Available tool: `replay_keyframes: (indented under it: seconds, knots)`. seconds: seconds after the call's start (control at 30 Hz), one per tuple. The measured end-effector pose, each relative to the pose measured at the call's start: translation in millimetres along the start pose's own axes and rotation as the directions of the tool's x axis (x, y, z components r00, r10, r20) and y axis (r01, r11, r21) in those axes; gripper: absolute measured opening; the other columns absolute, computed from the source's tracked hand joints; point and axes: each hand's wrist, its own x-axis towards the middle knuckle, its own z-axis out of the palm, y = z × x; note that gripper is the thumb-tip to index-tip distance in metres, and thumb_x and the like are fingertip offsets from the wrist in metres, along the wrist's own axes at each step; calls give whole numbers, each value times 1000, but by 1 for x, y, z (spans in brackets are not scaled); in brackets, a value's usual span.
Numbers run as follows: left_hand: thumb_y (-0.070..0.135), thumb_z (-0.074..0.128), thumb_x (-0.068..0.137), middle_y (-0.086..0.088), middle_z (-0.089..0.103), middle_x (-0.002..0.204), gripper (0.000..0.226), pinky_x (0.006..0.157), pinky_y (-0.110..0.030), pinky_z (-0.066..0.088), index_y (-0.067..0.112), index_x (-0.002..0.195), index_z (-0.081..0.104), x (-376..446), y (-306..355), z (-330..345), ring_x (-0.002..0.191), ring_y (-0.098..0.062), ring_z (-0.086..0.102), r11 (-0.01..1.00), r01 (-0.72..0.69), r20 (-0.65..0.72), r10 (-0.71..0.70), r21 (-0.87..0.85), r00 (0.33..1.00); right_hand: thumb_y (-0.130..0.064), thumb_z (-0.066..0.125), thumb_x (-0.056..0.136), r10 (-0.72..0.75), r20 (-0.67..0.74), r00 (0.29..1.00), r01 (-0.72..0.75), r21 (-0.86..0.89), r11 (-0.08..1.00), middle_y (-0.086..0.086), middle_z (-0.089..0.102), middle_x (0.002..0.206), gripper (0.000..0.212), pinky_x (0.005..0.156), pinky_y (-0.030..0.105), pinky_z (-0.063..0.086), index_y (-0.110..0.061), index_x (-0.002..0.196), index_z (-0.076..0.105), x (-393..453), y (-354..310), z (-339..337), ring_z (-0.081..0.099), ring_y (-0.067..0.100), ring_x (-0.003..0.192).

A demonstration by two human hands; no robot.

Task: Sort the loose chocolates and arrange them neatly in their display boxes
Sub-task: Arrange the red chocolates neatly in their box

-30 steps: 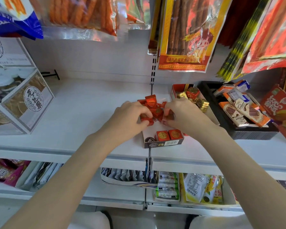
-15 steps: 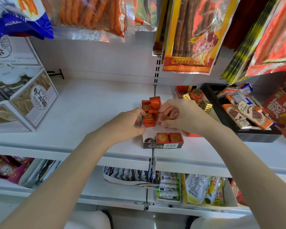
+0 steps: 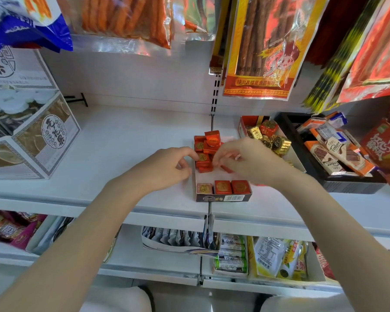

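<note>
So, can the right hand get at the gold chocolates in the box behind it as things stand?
Probably yes. The gold chocolates lie uncovered on top in the open red box, just behind the right hand, with nothing between them. The hand seems busy at the red chocolates, though.

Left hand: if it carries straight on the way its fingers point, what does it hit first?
Probably the pile of red chocolates in the display box. The left hand points right and slightly back, its fingers already at the pile's left edge; contact itself is unclear.
</note>
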Motion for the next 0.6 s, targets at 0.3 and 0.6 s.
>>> replay_keyframes:
  seconds: [0.3,0.6]
  knots:
    - [20,46,94,-8,60,96,25,80,-35,45,22,105,68,-5,14,8,89,-27,58,984,-74,78,62,162,995,-21,56,88,138,-116,984,-169,-328,930,7,50,122,37,98,34,42,-22,125,54,2,19,-5,47,24,115]
    - [20,44,94,7,54,80,26,81,-35,46,22,104,68,-6,15,9,89,-26,60,986,-71,92,57,152,994,-23,59,86,165,-194,967,-229,-383,895,7,54,120,28,93,32,42,-16,112,56,8,22,1,43,23,112]
